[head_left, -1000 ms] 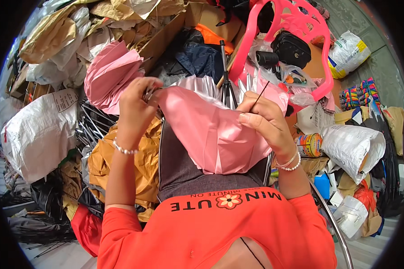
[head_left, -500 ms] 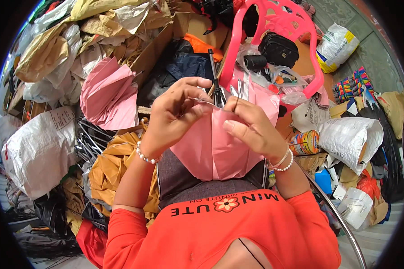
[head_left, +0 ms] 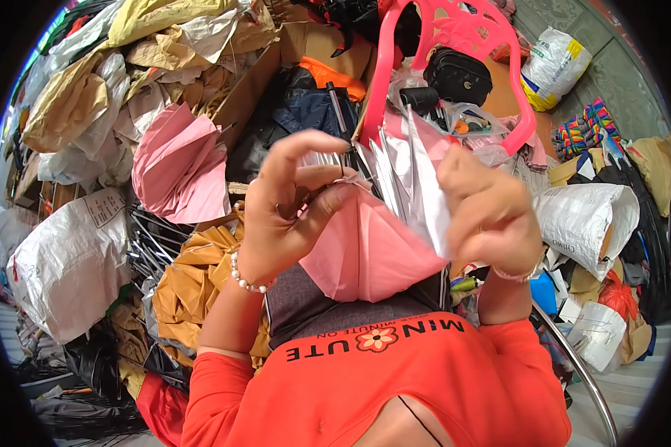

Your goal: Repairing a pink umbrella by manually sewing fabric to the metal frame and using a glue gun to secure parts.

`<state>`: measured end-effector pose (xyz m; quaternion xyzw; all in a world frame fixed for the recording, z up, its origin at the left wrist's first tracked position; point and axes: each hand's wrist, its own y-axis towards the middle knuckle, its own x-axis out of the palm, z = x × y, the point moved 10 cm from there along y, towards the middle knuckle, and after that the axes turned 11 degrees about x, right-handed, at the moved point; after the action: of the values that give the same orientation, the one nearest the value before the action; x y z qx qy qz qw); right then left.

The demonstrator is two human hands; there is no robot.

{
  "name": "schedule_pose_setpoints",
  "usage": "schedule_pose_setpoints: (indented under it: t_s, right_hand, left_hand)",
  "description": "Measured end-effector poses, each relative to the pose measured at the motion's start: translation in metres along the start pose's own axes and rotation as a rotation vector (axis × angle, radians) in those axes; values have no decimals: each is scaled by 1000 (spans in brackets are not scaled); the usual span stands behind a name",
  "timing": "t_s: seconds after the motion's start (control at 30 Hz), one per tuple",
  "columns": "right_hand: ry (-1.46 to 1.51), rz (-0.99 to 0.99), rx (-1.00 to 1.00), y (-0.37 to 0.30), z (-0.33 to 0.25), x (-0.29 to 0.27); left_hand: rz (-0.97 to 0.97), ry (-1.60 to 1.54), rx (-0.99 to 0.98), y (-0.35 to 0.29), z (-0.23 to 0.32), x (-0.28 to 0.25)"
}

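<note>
A pink umbrella (head_left: 361, 249) with a silvery inner side lies bunched across my lap, its folded panels and metal ribs pointing away from me. My left hand (head_left: 294, 205) pinches the umbrella's cloth edge between thumb and fingertips, with the index finger arched above. To the right of the umbrella is my right hand (head_left: 492, 208), smeared by motion with its fingers curled together. Whatever it may hold is too blurred to make out. The umbrella's dark shaft (head_left: 339, 112) sticks out beyond my left fingertips.
Another pink folded canopy (head_left: 180, 164) lies at the left, above brown cloth (head_left: 194, 283) and loose metal ribs (head_left: 156, 235). A pink plastic chair (head_left: 529, 112) holding a black pouch (head_left: 458, 77) stands ahead. White bags (head_left: 585, 223) and scraps crowd the right side.
My right hand has moved away from the umbrella's edge, to the right and toward me. My left hand keeps its pinch on the cloth. More of the silvery inner side shows.
</note>
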<state>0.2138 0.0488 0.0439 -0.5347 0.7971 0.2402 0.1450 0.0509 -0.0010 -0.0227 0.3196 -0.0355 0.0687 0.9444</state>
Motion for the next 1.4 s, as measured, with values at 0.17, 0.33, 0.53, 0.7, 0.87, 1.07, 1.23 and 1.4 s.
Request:
schedule_pose_setpoints:
  t_s: [0.17,0.33,0.53,0.7,0.87,1.07,1.23,1.4]
  right_hand:
    - [444,441,593,18,81,-2]
    - [-140,114,53,34,74,52]
    - [-104,49,161,29,86,63]
    - [-175,52,151,30,78,62]
    - [-361,124,102,29,69,62]
    - [-615,207,156,28,63,55]
    - [-700,158,170,28,51,58]
    - [-609,225,137,27,43,63]
  left_hand:
    - [78,-125,-128,-5,-7,2]
    - [-46,263,-43,0,-4,-8]
    - [99,-1,-401,-30,-32,-24]
    - [81,18,-355,-30,-37,-23]
    - [189,137,-93,-20,-17,-25]
    - [262,231,32,-8,4,-29]
    - [320,123,26,1,9,-28]
    - [368,-10,15,4,9,-21]
